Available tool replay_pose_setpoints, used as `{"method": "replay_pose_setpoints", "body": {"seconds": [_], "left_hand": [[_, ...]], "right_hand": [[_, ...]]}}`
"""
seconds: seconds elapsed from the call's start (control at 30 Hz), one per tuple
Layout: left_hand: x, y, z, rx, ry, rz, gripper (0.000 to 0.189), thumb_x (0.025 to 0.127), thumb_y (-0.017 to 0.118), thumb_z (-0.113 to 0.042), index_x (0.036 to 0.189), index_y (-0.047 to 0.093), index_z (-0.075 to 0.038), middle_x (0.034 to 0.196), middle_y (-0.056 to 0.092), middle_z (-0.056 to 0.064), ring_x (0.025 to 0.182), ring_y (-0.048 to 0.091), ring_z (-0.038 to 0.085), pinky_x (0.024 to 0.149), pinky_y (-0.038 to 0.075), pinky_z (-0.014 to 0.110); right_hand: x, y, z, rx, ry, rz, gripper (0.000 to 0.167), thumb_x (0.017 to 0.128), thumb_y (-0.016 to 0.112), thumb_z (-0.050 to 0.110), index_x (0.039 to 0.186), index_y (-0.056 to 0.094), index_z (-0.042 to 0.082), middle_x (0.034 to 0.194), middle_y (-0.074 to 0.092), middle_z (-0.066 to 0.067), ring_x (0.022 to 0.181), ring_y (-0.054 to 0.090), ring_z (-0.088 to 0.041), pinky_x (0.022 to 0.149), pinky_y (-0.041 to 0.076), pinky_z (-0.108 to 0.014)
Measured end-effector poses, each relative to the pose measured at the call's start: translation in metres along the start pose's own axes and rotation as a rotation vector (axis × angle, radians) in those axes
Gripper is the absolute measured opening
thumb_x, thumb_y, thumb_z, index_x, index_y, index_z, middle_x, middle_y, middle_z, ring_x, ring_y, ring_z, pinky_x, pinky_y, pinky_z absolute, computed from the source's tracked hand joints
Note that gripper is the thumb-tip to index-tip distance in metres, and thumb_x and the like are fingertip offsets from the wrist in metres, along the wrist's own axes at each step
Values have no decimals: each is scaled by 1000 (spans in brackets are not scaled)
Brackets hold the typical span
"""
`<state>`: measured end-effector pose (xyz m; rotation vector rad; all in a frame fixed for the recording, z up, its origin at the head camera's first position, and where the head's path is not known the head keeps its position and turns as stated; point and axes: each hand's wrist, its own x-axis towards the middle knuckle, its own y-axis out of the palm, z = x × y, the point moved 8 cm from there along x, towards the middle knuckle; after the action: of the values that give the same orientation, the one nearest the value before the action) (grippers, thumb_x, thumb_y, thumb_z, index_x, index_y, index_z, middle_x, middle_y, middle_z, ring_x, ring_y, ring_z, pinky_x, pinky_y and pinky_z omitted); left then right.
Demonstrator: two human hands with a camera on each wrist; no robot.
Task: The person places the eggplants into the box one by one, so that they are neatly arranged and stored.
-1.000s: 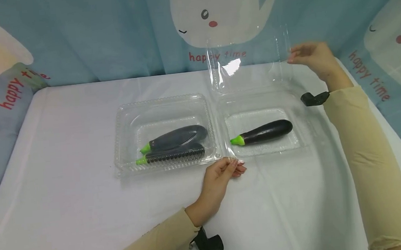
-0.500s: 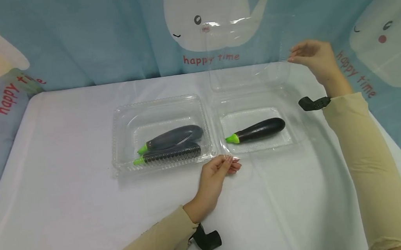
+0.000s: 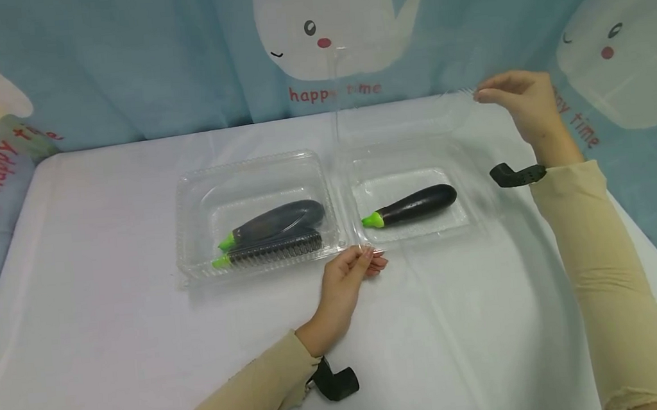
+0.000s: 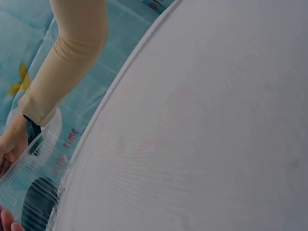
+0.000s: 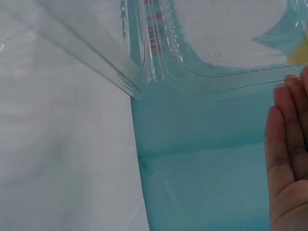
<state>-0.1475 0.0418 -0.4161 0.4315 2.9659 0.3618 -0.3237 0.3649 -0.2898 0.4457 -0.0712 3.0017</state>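
On the table, an open clear plastic clamshell box holds a dark eggplant (image 3: 421,204) with a green stem in its base (image 3: 409,245). My left hand (image 3: 335,288) pinches the base's near rim between thumb and fingers. At the far right, my right hand (image 3: 520,103) pinches the edge of the raised lid (image 3: 394,119), which stands up behind the base. In the right wrist view, the fingers (image 5: 288,120) meet the lid's edge (image 5: 231,82). The left wrist view catches only my left fingertips (image 4: 7,220) beside the box wall, with the dark eggplant (image 4: 39,204) behind it.
Left of the open box stands a closed clear clamshell (image 3: 252,162), with two eggplants showing through its plastic. A white cloth (image 3: 106,248) covers the table. Behind it hangs a blue printed curtain (image 3: 178,62).
The head view has shifted, so the boxes sit farther left in it. The glare on the raised lid has faded and its tilt looks slightly different. Both hands keep their holds.
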Motion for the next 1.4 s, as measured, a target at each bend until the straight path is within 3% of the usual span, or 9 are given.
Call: {"method": "replay_pose_setpoints", "body": {"seconds": [0.3,0.57,1.03,1.27,1.4], "left_hand": [[2,-4,-5,-3,24,-17,26,98,51,-10,103,62,13,94,68,22,85,65,17,82,53,34],[3,-9,-6,-63,12,-49,24,97,52,-7,106,63,12,98,68,22,86,67,15,85,53,34],[3,-11,-5,-85,-18,-49,25,97,52,-7,106,62,14,97,69,19,86,66,15,85,52,34],[1,-11,-6,-98,-24,-47,23,97,51,-5,106,62,13,97,69,19,86,66,14,85,52,34],[0,-9,-7,-97,-18,-33,25,98,51,-7,107,62,13,99,68,20,87,66,15,86,52,34]], "right_hand": [[-13,2,6,120,-56,34,3,78,67,-16,81,67,-17,79,70,-13,77,64,-24,79,51,-26],[-25,3,5,144,-73,42,4,79,65,-16,82,67,-18,83,71,-13,81,64,-24,84,50,-26],[-49,7,2,292,-151,166,12,85,54,-16,86,64,-22,91,70,-18,91,63,-27,89,48,-30],[-60,11,0,276,-162,163,15,83,53,-12,82,66,-20,87,71,-16,87,64,-26,86,49,-29],[-71,11,1,160,-156,152,14,83,53,-15,83,66,-19,88,71,-12,86,64,-22,81,50,-26]]}}
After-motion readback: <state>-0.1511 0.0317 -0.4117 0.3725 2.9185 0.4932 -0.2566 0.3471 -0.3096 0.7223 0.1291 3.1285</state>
